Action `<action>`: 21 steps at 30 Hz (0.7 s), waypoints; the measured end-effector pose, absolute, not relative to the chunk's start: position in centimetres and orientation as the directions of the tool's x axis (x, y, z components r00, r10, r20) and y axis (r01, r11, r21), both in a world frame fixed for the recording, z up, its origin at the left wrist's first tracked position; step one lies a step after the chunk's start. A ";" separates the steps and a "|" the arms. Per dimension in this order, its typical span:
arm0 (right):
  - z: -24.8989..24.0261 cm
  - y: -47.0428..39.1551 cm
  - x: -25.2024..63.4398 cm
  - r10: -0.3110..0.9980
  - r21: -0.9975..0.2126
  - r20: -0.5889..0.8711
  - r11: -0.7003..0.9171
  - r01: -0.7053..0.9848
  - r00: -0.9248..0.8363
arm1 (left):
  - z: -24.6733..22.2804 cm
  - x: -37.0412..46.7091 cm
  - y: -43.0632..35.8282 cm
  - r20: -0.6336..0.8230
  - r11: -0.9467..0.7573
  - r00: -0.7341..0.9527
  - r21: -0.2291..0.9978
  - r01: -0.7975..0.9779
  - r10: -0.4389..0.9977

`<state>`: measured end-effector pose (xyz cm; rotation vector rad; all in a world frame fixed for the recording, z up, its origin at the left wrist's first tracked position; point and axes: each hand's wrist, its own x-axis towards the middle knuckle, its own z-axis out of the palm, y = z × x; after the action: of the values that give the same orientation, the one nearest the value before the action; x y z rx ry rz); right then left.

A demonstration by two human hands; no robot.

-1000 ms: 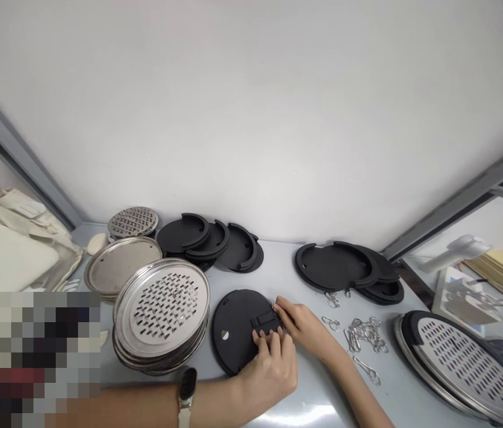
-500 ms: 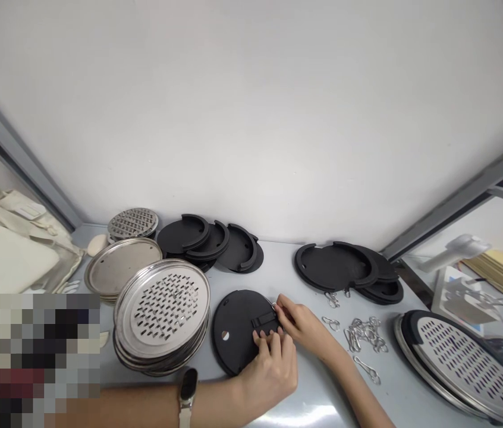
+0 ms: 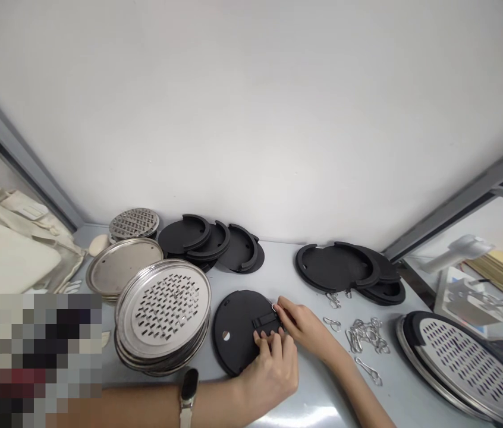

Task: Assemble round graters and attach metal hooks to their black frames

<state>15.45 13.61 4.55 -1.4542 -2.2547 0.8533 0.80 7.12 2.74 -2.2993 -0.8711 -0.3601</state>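
Observation:
A round black plastic disc (image 3: 236, 315) lies on the table in front of me, with a small round hole and a raised rectangular holder (image 3: 266, 320) near its right edge. My left hand (image 3: 272, 365), a watch on its wrist, has curled fingers gripping the disc's lower right side. At the holder's outer end, my right hand (image 3: 295, 324) pinches a small bent wire clip (image 3: 273, 307); the clip is mostly hidden by fingers. Loose metal wire clips (image 3: 365, 336) lie in a pile to the right.
Left of the disc rises a stack of round metal grater plates (image 3: 166, 306), with plain metal discs (image 3: 124, 264) behind. Black rimmed discs (image 3: 207, 241) overlap near the wall, and more (image 3: 336, 266) sit at the back right. An assembled grater (image 3: 465, 356) rests at the right.
Both hands stay nearly in place on the disc. The whole view has shifted very slightly; nothing else visibly moves.

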 end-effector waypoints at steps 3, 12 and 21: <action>4.5 13.6 15.5 0.903 -0.654 -0.043 0.298 0.695 -0.428 | 2.8 0.8 7.1 0.491 -0.574 0.724 -0.447 0.687 0.485; 4.6 13.7 15.6 0.880 -0.631 -0.038 0.346 0.694 -0.473 | 3.0 0.9 7.1 0.493 -0.570 0.720 -0.444 0.691 0.489; 4.8 13.7 15.6 0.872 -0.641 -0.036 0.355 0.681 -0.489 | 3.4 0.8 7.3 0.503 -0.573 0.722 -0.445 0.688 0.476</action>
<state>15.60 13.67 4.79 -1.3743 -2.3110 0.8666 0.77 7.27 3.42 -2.2907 -0.8780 -0.4369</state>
